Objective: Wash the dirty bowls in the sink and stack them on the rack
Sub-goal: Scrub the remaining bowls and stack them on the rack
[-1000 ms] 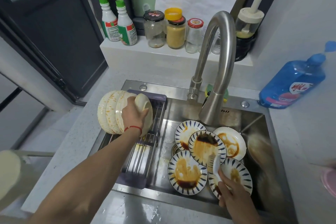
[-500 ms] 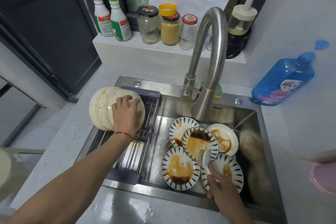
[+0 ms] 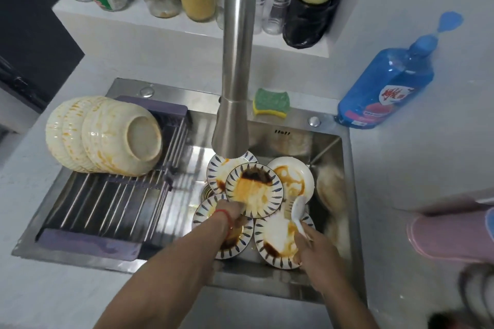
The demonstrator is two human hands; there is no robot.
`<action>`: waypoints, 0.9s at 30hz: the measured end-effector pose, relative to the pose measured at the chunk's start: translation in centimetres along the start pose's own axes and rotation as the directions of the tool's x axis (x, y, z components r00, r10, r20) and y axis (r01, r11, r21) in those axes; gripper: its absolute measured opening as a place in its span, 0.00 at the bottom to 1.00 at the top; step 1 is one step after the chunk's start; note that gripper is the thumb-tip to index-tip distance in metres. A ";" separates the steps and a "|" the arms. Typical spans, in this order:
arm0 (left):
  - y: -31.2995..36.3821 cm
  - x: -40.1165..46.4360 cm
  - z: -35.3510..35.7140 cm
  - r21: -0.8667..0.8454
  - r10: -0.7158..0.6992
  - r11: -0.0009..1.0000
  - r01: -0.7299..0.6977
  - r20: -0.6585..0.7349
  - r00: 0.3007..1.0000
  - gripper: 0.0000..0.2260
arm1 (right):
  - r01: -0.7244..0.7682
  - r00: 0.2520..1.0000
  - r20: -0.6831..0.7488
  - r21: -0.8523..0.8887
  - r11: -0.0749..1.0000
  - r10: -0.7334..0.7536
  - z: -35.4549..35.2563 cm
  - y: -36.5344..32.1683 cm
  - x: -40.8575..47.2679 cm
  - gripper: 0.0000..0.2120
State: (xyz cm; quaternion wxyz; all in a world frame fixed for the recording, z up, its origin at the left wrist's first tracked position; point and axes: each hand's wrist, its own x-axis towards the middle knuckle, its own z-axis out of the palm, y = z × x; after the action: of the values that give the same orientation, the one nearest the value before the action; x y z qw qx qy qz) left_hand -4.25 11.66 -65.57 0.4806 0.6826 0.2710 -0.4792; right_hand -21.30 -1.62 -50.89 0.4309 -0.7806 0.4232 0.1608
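Your left hand [image 3: 232,211] grips the near rim of the sauce-smeared striped dish [image 3: 254,189] that lies on top of the pile in the sink [image 3: 331,157], while your right hand [image 3: 307,244] holds a white brush [image 3: 297,211] over the striped dish [image 3: 278,243] nearest you. More soiled dishes lie around these two beneath the faucet [image 3: 235,61]. Four cream bowls [image 3: 107,133], still stained orange, stand on edge on the rack [image 3: 112,200] across the sink's left half, with a green sponge [image 3: 271,102] and a blue detergent bottle [image 3: 387,88] behind on the desk [image 3: 414,168].
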 end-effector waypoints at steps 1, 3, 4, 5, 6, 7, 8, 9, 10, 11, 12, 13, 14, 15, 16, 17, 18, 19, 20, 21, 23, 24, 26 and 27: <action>0.0 0.5 0.5 -0.019 0.016 1.000 -0.017 -0.017 1.000 0.14 | -0.011 1.000 -0.015 0.007 1.000 0.011 -0.4 0.4 0.2 0.17; 0.2 1.2 1.2 -0.042 0.025 0.999 -0.027 -0.050 0.998 0.13 | -0.025 1.000 -0.018 -0.011 1.000 0.025 -1.1 1.2 0.7 0.17; 0.2 1.5 1.2 -0.078 0.001 0.997 -0.005 -0.053 0.999 0.12 | -0.030 0.999 -0.013 -0.022 0.999 0.029 -1.3 1.5 1.0 0.18; 0.1 1.5 1.0 -0.138 -0.028 0.990 0.022 -0.045 0.999 0.12 | -0.026 1.000 -0.010 -0.029 0.999 0.025 -1.6 1.8 1.2 0.17; -0.1 1.4 0.8 -0.213 -0.054 0.976 0.051 -0.011 0.998 0.11 | -0.027 1.000 -0.007 -0.033 0.999 0.026 -1.8 2.1 1.4 0.17; -0.4 1.0 0.5 -0.301 -0.075 0.949 0.088 0.054 0.996 0.12 | -0.025 1.000 -0.007 -0.037 0.999 0.024 -1.9 2.3 1.5 0.17; -0.7 0.4 0.0 -0.391 -0.081 0.911 0.129 0.138 0.987 0.12 | -0.026 1.000 -0.008 -0.031 0.999 0.026 -1.9 2.2 1.5 0.16; -1.1 -0.1 -0.4 -0.476 -0.071 0.863 0.170 0.220 0.973 0.14 | -0.022 1.000 -0.010 -0.024 0.999 0.022 -2.0 2.0 1.4 0.16; -1.5 -0.5 -0.9 -0.563 -0.057 0.800 0.209 0.275 0.960 0.17 | -0.020 1.000 -0.013 -0.013 1.000 0.020 -1.9 1.8 1.4 0.16; -1.6 -0.9 -1.4 -0.635 -0.051 0.735 0.238 0.298 0.953 0.19 | -0.019 1.000 -0.019 -0.002 1.000 0.019 -1.8 1.4 1.4 0.16; -1.5 -1.3 -2.0 -0.694 -0.045 0.675 0.253 0.303 0.952 0.21 | -0.029 0.999 -0.019 0.006 1.000 0.029 -1.4 1.0 1.3 0.17; -1.3 -1.7 -2.9 -0.743 -0.039 0.618 0.258 0.298 0.954 0.23 | -0.033 0.999 -0.020 0.011 0.999 0.034 -0.9 0.3 1.1 0.17; -1.0 -2.1 -3.6 -0.775 -0.039 0.576 0.261 0.292 0.955 0.25 | -0.035 0.999 -0.016 0.023 0.999 0.035 -0.4 -0.1 1.0 0.18; -0.7 -2.5 -4.5 -0.781 -0.052 0.569 0.258 0.279 0.959 0.27 | -0.029 0.999 -0.013 0.030 0.999 0.029 0.2 -0.5 0.9 0.18; -0.5 -2.9 -5.4 -0.772 -0.055 0.584 0.251 0.270 0.961 0.28 | -0.017 1.000 -0.018 0.030 0.999 0.018 0.8 -1.0 0.7 0.17; -0.3 -3.3 -6.2 -0.760 -0.049 0.603 0.242 0.267 0.962 0.29 | 0.000 1.000 -0.025 0.032 0.999 0.001 1.3 -1.6 0.5 0.17; -0.2 -3.8 -7.2 -0.753 -0.044 0.611 0.244 0.276 0.960 0.30 | 0.007 1.000 -0.025 0.037 0.999 -0.006 1.9 -2.4 0.1 0.15; -0.1 -4.5 -8.0 -0.731 -0.042 0.640 0.238 0.276 0.960 0.30 | 0.012 1.000 -0.028 0.039 0.999 -0.010 2.3 -2.8 -0.1 0.14; 0.0 -5.0 -8.7 -0.696 -0.040 0.681 0.229 0.277 0.960 0.29 | 0.019 0.999 -0.029 0.022 1.000 -0.019 2.7 -3.3 -0.4 0.13; 0.1 -5.6 -9.7 -0.654 -0.038 0.723 0.221 0.281 0.959 0.26 | 0.041 0.999 -0.035 0.014 0.999 -0.040 3.2 -3.9 -0.9 0.12; 0.2 -6.5 -10.6 -0.558 -0.030 0.809 0.185 0.275 0.961 0.22 | 0.078 0.995 -0.057 0.011 0.997 -0.077 3.8 -4.2 -0.9 0.13; 0.2 -6.8 -11.2 -0.494 -0.035 0.852 0.172 0.274 0.961 0.21 | 0.103 0.992 -0.066 -0.033 0.994 -0.105 4.3 -4.3 -1.1 0.16; 0.1 -7.6 -11.7 -0.359 -0.030 0.924 0.131 0.274 0.961 0.22 | 0.172 0.982 -0.027 -0.269 0.948 -0.186 5.3 -4.7 -1.2 0.24; 0.1 -8.1 -11.8 -0.305 -0.014 0.947 0.102 0.278 0.961 0.23 | 0.210 0.972 -0.006 -0.423 0.881 -0.235 5.7 -5.2 -1.6 0.27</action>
State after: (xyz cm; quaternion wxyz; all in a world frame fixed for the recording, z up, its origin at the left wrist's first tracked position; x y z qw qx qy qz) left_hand -2.75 23.17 -57.23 0.6020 0.5161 0.2956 -0.5327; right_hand -17.48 5.20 -50.42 0.2564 -0.9025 0.2986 0.1750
